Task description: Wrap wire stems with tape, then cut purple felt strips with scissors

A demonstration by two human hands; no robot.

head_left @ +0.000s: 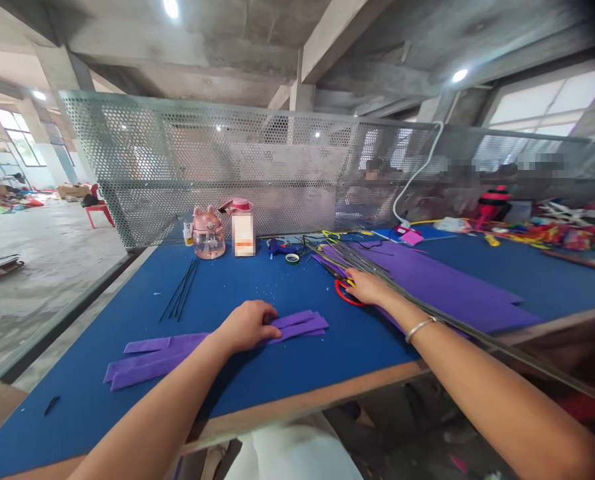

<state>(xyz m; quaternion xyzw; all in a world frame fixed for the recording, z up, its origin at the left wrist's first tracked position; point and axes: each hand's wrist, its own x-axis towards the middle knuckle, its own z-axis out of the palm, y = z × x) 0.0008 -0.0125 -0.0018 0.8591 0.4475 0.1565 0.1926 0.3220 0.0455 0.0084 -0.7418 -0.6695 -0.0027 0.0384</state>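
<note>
My left hand [250, 325] is closed over a bundle of purple fabric-like strips [302, 325] lying flat on the blue tabletop. The strips stick out on both sides of it, their longer ends pointing left. Farther right, my right hand [366, 288] has its fingers closed at the handles of a pair of scissors [345, 295]; a red loop and a bit of yellow show. The blades are hard to make out among long thin dark rods [402, 283] that pass beside this hand. A large purple sheet [427, 277] lies beneath the rods.
Several dark green sticks [180, 293] lie at the left. Along the back stand a pink bottle [209, 233], a cup with a pink lid [242, 233], a blue glue gun [280, 248] and a tape roll [292, 258]. A perforated metal screen [227, 160] rises behind the table.
</note>
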